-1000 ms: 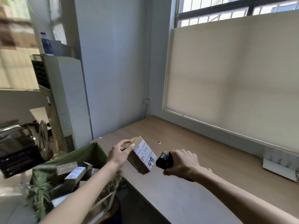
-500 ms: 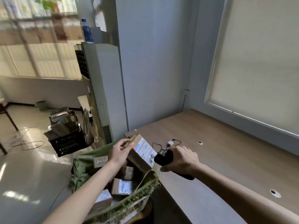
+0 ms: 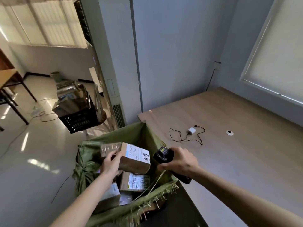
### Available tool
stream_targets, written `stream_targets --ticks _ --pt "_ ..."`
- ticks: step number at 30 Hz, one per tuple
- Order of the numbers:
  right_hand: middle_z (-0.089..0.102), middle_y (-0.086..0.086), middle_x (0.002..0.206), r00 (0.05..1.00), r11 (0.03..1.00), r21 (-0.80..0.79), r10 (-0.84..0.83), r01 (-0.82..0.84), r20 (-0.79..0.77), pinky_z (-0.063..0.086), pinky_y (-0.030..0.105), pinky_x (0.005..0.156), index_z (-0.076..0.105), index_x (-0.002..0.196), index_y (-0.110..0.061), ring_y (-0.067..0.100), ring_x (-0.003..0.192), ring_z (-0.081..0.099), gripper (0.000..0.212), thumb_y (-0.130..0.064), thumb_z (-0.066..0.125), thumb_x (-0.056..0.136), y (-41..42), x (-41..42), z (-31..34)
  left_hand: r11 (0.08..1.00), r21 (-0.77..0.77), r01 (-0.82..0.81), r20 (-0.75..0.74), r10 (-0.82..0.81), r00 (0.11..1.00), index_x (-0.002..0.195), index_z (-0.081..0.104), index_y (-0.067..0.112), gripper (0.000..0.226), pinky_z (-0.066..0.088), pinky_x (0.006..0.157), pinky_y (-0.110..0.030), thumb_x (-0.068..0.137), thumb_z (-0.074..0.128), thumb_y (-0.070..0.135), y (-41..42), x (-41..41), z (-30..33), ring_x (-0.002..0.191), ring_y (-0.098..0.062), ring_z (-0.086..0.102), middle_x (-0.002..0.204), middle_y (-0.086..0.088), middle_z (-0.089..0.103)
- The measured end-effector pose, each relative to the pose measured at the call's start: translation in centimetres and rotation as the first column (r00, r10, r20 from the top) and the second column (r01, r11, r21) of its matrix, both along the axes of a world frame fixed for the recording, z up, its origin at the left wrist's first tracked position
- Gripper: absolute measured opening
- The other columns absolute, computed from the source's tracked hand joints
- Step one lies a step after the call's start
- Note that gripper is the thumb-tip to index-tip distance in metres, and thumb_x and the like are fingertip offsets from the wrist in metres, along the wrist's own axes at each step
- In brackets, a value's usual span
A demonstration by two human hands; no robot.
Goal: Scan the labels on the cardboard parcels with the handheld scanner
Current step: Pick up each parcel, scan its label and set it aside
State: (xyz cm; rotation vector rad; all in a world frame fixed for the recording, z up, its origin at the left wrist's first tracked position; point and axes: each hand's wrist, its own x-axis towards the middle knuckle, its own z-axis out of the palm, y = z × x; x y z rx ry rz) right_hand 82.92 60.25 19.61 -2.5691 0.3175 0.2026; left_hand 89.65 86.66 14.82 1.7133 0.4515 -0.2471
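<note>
Left hand (image 3: 110,164) grips a cardboard parcel (image 3: 135,158) by its left end, thumb on top, fingers wrapped under; parcel is held above the open green woven sack (image 3: 118,138), white label (image 3: 137,154) facing up and slightly right. Right hand (image 3: 179,161) is curled round the black handheld scanner (image 3: 163,155), small lit screen visible on top, head aimed left at the parcel, close but not touching it. Handle end sticks out below the wrist over the desk edge. Trigger finger is hidden, so can't tell if it's pressed. More labelled parcels (image 3: 134,181) lie inside the sack, below the held one. Sack sits against the left edge of the wooden desk (image 3: 237,145). On the desk: white charger (image 3: 191,130) with a black cable (image 3: 180,138), well apart from both hands. Black crate (image 3: 78,118) of stuff on the floor further left.
</note>
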Motion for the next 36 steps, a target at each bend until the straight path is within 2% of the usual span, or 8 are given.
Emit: stream_targets --ticks 4,9,15,21,25,29,33,36 --pt "0.068 -0.009 0.094 0.999 1.0 -0.021 0.014 -0.015 -0.036 0.047 0.029 0.065 0.064 0.107 -0.033 0.014 0.087 0.065 0.068 -0.076 0.079 0.056 1.3 2.1 -2.8 0.999 0.036 0.008 -0.154 -0.002 0.988 0.124 0.061 0.025 0.033 0.056 0.091 -0.045 0.094 0.065 0.039 0.8 0.8 -3.3 0.107 -0.031 0.065 0.122 -0.009 0.063" --pt "0.068 -0.005 0.097 0.995 0.997 -0.062 0.045 -0.051 -0.091 0.053 0.031 0.072 0.064 0.107 -0.031 0.018 0.09 0.065 0.066 -0.074 0.08 0.06 2.3 4.1 -4.6 0.944 0.214 0.251 -0.329 -0.172 0.928 0.083 0.058 0.026 0.031 0.041 0.08 -0.037 0.09 0.061 0.056 2.1 1.1 -5.6 0.089 -0.021 0.054 0.096 0.004 0.054" --pt "0.066 -0.006 0.1 0.995 0.992 -0.096 0.072 -0.079 -0.075 0.048 0.03 0.069 0.062 0.112 -0.033 0.018 0.093 0.062 0.065 -0.07 0.083 0.064 3.0 4.4 -4.8 0.883 0.376 0.281 -0.186 -0.225 0.956 0.118 0.067 0.02 0.034 0.046 0.095 -0.033 0.091 0.067 0.041 4.4 2.3 -5.3 0.109 -0.022 0.059 0.119 -0.003 0.065" --pt "0.069 -0.007 0.1 0.999 0.994 -0.109 0.027 -0.029 -0.016 0.057 0.033 0.078 0.064 0.117 -0.034 0.019 0.093 0.066 0.067 -0.068 0.083 0.062 1.9 2.6 -1.8 0.85 0.393 0.35 0.06 -0.403 0.913 0.114 0.072 0.03 0.025 0.048 0.101 -0.035 0.09 0.07 0.038 2.7 3.3 -1.1 0.111 -0.015 0.063 0.115 0.007 0.07" --pt "0.067 -0.01 0.09 0.996 0.987 -0.135 -0.084 0.088 0.036 0.049 0.028 0.067 0.065 0.11 -0.034 0.018 0.085 0.064 0.061 -0.065 0.081 0.061 0.6 -0.7 1.2 0.798 0.413 0.438 0.178 -0.543 0.821 0.116 0.069 0.034 0.024 0.047 0.103 -0.038 0.092 0.07 0.036 0.1 3.4 1.4 0.116 -0.017 0.061 0.118 0.008 0.068" --pt "0.066 -0.011 0.086 0.96 0.952 -0.126 -0.276 0.281 0.055 0.038 0.023 0.057 0.065 0.101 -0.033 0.017 0.082 0.062 0.055 -0.064 0.083 0.059 -1.9 -6.5 4.2 0.618 0.579 0.531 0.223 -0.747 0.626 0.131 0.063 0.03 0.041 0.042 0.108 -0.036 0.092 0.067 0.041 -3.9 2.0 4.0 0.13 -0.017 0.052 0.138 0.007 0.058" --pt "0.067 -0.012 0.09 0.888 0.882 -0.109 -0.451 0.459 0.091 0.039 0.025 0.059 0.063 0.1 -0.039 0.017 0.085 0.063 0.052 -0.065 0.083 0.059 -4.4 -13.7 7.1 0.475 0.663 0.579 0.219 -0.863 0.456 0.141 0.053 0.035 0.054 0.037 0.105 -0.03 0.091 0.063 0.053 -8.2 -1.6 7.1 0.138 -0.015 0.044 0.151 0.01 0.047" --pt "0.069 -0.011 0.094 0.811 0.805 -0.105 -0.574 0.585 0.116 0.041 0.028 0.065 0.066 0.105 -0.041 0.019 0.089 0.064 0.055 -0.064 0.083 0.058 -5.8 -20.2 9.0 0.394 0.663 0.637 0.207 -0.914 0.349 0.145 0.049 0.034 0.057 0.036 0.112 -0.036 0.092 0.062 0.053 -11.9 -5.7 9.5 0.143 -0.016 0.039 0.156 0.007 0.041"
